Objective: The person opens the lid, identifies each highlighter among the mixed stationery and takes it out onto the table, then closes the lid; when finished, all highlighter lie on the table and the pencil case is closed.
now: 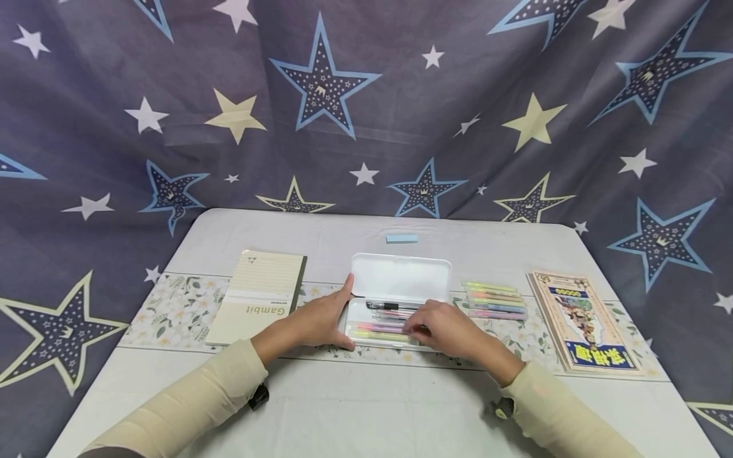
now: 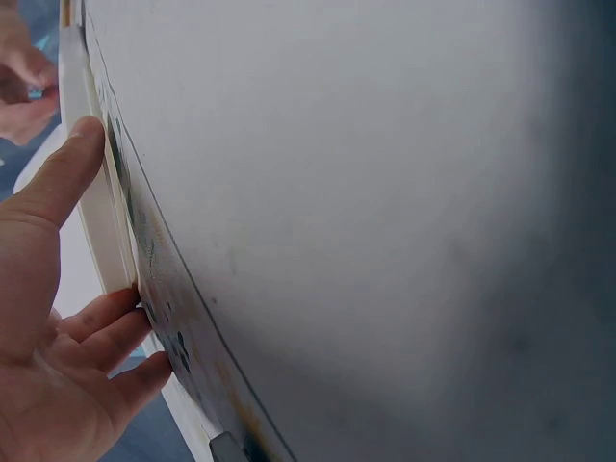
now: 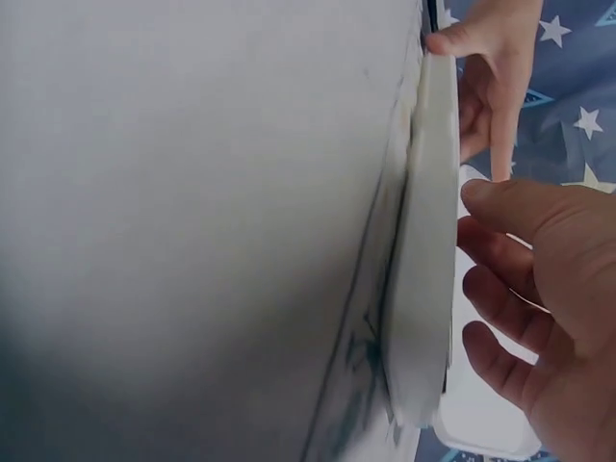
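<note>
A white pencil case [image 1: 401, 273] lies open mid-table, its lid tilted back. Inside its tray are a black-capped pen [image 1: 378, 306], clear pens and several pink and yellow pens [image 1: 375, 331]. My left hand [image 1: 317, 318] grips the case's left end, thumb at the front corner and forefinger near the hinge. Over the tray's right part is my right hand [image 1: 443, 327], fingers bent down at the pens' ends. In the right wrist view the thumb [image 3: 505, 204] and fingers stand apart at the case wall [image 3: 428, 221], which hides the pens.
Right of the case lies a row of coloured pens [image 1: 495, 302], then a stack of illustrated booklets [image 1: 584, 324]. A cream notebook [image 1: 258, 292] lies on the left. Behind the case is a small blue block [image 1: 402, 239]. A star-patterned curtain [image 1: 343, 152] hangs behind the table.
</note>
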Tool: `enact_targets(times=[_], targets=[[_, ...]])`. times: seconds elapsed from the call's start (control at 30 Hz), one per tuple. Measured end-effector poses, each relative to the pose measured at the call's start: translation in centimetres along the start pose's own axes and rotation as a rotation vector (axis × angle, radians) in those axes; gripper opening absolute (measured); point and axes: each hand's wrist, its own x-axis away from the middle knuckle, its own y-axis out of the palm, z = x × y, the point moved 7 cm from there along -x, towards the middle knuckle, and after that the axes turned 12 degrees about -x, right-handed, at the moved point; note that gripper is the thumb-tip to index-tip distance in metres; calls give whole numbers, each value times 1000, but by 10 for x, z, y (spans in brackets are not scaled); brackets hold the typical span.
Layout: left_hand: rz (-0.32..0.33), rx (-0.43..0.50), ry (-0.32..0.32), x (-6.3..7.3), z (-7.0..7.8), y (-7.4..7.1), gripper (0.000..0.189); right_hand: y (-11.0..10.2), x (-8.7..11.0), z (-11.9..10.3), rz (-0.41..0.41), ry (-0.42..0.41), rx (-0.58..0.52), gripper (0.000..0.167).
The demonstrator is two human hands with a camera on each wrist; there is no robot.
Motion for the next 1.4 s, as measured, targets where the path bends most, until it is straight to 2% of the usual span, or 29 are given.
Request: enact_targets(times=[0.43, 0.7, 0.87, 0.97, 1.17, 1.23, 1.4], targets=[[-3, 2, -3, -1, 1, 0, 145, 11, -7, -7, -33, -42, 59, 7], [-1, -5, -3, -1, 1, 1, 146, 10, -10, -14, -54, -145, 150, 13], [-1, -4, 1, -1, 1, 1, 145, 11, -14, -16, -108, -127, 178, 15], [-1, -9, -1, -1, 1, 1, 145, 12, -16, -13, -139, -80, 140, 11], [-8, -9, -2, -1, 0, 2, 146, 14, -17, 0, -176, 74, -76, 13], [-7, -7, 0, -1, 0, 2, 146, 14, -17, 1, -184, 80, -96, 13], [0, -10, 2, -1, -1, 1, 145, 14, -19, -4, -244, 26, -68, 13]])
